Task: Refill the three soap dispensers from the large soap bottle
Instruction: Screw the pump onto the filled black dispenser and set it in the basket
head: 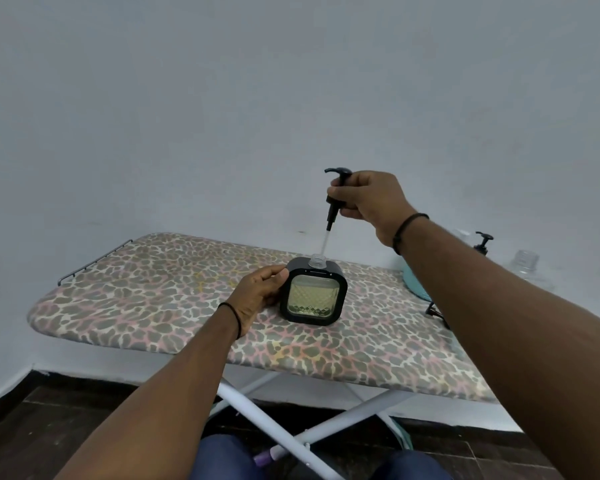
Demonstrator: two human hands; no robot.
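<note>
Pump [336, 194] pinched in right hand [371, 202] at centre frame, tube over neck | left hand [257, 296] fingers curled round dispenser [314, 294] | next: seat or clear pump, unclear which.

Plain home room, leopard-print ironing board [153, 306] on folding white legs [274, 424], bare pale wall [222, 116], dark floor [66, 410]

dim, flat, even light with faint shadows; wide-angle bending at edges, slightly soft.
</note>
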